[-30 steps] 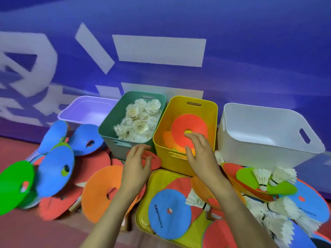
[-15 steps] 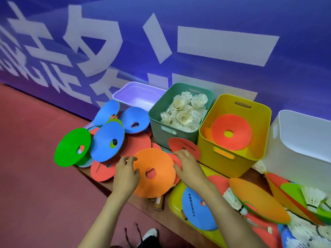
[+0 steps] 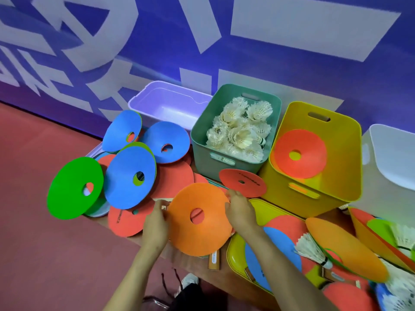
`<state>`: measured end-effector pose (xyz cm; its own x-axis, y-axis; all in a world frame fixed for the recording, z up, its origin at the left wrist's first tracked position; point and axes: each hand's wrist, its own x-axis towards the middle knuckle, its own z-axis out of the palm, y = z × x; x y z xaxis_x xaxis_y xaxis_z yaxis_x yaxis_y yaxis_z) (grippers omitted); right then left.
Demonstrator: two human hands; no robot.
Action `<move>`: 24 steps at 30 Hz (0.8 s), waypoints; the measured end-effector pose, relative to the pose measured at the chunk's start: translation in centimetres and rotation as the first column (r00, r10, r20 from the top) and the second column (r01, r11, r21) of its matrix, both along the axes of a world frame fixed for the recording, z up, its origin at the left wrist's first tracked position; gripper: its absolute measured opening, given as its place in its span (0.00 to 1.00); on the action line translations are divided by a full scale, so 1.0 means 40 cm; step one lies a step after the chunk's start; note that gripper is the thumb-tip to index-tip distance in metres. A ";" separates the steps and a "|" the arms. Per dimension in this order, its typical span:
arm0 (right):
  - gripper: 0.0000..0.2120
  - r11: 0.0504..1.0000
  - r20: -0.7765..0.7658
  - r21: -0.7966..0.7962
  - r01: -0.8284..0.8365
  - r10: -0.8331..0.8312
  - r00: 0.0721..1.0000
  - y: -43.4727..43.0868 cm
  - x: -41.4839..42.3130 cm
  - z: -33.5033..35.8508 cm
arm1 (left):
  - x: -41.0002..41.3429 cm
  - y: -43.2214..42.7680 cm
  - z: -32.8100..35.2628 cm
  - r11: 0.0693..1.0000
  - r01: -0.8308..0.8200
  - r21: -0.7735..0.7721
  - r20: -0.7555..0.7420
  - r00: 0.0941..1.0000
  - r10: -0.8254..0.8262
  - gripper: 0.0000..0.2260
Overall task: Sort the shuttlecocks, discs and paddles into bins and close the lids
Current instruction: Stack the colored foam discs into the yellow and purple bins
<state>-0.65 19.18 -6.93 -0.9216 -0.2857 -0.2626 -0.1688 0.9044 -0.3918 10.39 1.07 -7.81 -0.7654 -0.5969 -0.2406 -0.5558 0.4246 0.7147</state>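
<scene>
An orange disc (image 3: 199, 234) lies at the front of the table, held by both hands. My left hand (image 3: 156, 225) grips its left edge and my right hand (image 3: 241, 211) grips its right edge. A yellow bin (image 3: 314, 198) behind holds a red-orange disc (image 3: 299, 153). The green bin (image 3: 204, 135) beside it is full of white shuttlecocks (image 3: 240, 131). A purple bin (image 3: 161, 104) stands at the back left and a white bin (image 3: 390, 158) at the far right.
Blue discs (image 3: 130, 178), a green disc (image 3: 71, 187) and red discs (image 3: 242, 182) are piled left of my hands. A yellow lid (image 3: 235, 252) with discs, a shuttlecock (image 3: 312, 252) and paddle handles lies to the right. Red floor lies below the table's front edge.
My right hand left the disc in the yellow bin and both hands came down onto the orange disc. The view swung left and down.
</scene>
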 end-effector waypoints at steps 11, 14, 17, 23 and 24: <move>0.14 0.911 -0.410 -0.412 -0.029 -0.157 0.898 0.130 0.050 0.149 | -0.038 0.064 0.129 0.978 -0.109 0.177 -0.383 0.908 0.171 0.13; 0.12 0.892 -0.542 -0.446 -0.075 -0.202 0.816 0.207 0.043 0.220 | -0.054 0.134 0.185 0.981 -0.076 0.180 -0.482 0.862 0.156 0.12; 0.10 0.887 -0.644 -0.450 -0.098 -0.247 0.724 0.291 0.021 0.283 | -0.080 0.218 0.242 0.979 -0.012 0.202 -0.568 0.813 0.127 0.09; 0.07 0.870 -0.653 -0.493 -0.005 -0.367 0.663 0.474 -0.045 0.362 | -0.169 0.377 0.341 0.999 0.039 -0.008 -0.621 0.783 -0.036 0.06; 0.06 0.865 -0.645 -0.500 0.030 -0.396 0.653 0.500 -0.058 0.369 | -0.189 0.394 0.350 0.997 0.042 -0.058 -0.603 0.795 -0.068 0.09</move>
